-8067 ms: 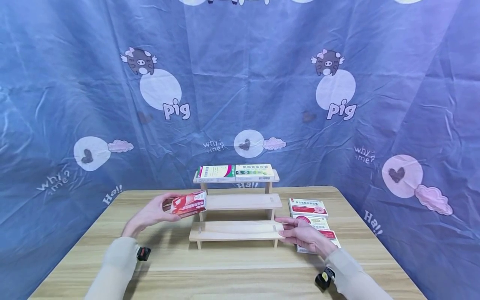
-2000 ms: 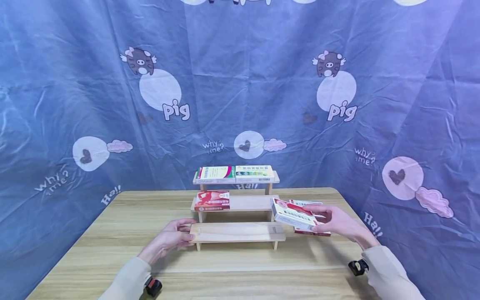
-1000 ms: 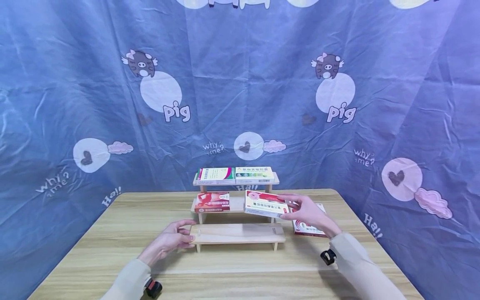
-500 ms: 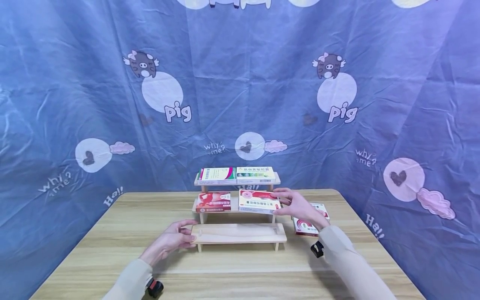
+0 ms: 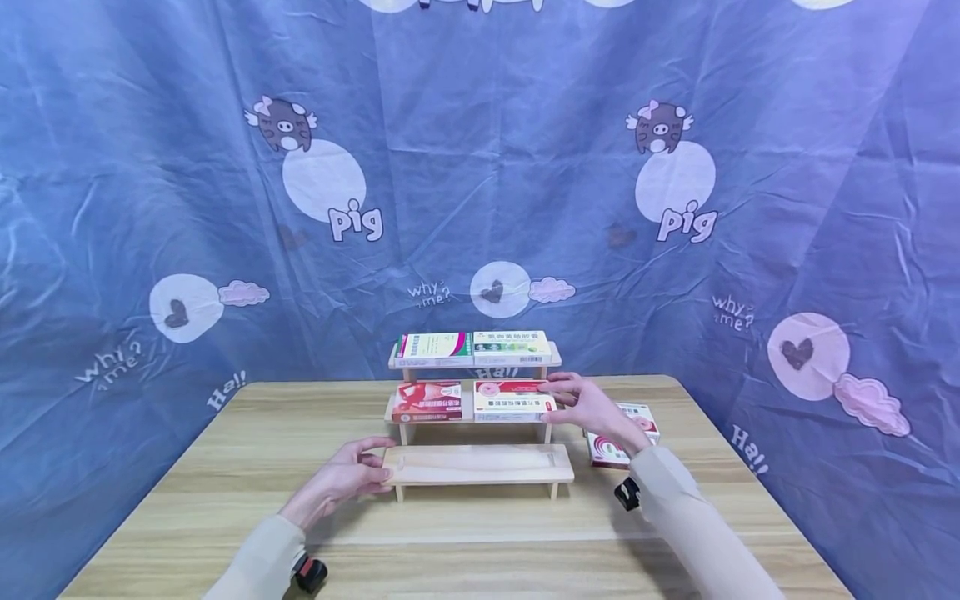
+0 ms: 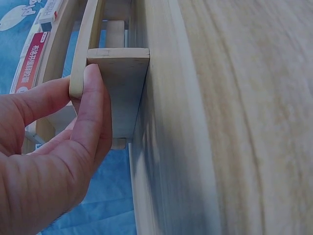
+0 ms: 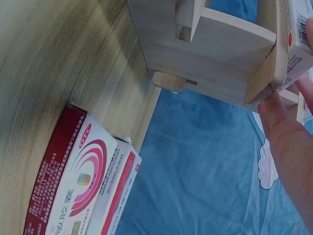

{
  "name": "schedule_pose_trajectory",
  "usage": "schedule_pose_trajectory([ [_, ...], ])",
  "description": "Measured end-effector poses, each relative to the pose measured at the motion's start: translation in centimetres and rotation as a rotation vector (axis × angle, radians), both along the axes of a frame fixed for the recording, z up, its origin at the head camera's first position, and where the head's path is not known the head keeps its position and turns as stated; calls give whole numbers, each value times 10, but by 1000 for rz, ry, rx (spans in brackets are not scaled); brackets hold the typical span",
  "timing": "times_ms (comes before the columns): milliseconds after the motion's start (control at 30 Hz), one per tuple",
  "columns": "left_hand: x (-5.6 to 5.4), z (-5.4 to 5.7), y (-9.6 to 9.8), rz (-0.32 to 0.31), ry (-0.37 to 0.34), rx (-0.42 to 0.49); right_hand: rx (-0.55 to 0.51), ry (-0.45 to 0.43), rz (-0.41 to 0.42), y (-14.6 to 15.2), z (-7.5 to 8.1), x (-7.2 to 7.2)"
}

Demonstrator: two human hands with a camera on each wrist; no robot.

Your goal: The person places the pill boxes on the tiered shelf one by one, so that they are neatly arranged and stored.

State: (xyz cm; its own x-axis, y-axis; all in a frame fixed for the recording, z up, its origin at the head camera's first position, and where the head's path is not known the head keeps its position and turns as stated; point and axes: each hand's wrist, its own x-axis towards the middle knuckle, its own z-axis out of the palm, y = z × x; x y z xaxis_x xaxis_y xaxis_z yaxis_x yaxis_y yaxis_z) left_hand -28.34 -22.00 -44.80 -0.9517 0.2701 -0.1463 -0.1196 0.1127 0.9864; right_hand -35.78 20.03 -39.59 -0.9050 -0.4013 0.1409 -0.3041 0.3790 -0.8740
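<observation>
A wooden three-step stand (image 5: 480,463) stands mid-table. My left hand (image 5: 372,465) pinches the left end of its bottom step (image 6: 122,93), thumb along the end. My right hand (image 5: 558,393) holds the right end of a white-and-red medicine box (image 5: 513,400) that lies on the middle step, right of a red box (image 5: 426,401). In the right wrist view that held box (image 7: 299,34) shows only at the upper right corner, beside my fingers (image 7: 276,117). On the top step lie a green-and-white box (image 5: 433,347) and a pale green box (image 5: 512,345).
Two more red-and-white boxes (image 5: 617,442) lie stacked on the table right of the stand, seen close in the right wrist view (image 7: 78,181). The bottom step is bare. A blue printed cloth (image 5: 480,208) hangs behind and around the wooden table (image 5: 225,467).
My right hand has carried the white-and-red box leftward from the table's right side and lowered it flat onto the middle step. The left hand has stayed on the bottom step's end.
</observation>
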Motion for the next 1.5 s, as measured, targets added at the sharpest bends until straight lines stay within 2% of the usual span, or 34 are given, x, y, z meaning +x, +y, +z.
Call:
schedule_pose_trajectory([
  [333, 0, 0, 1, 0, 2, -10, 9, -10, -38, -5, 0, -1],
  [1067, 1, 2, 1, 2, -9, -12, 1, 2, -10, -7, -2, -1],
  [1200, 0, 1, 1, -10, -9, -9, -29, -7, 10, -2, -3, 0],
  [1400, -2, 1, -1, -17, -1, -9, -128, -24, 6, 9, -6, 0],
  [1500, -2, 0, -2, -23, 0, -9, -142, 10, -16, 15, -9, -1],
])
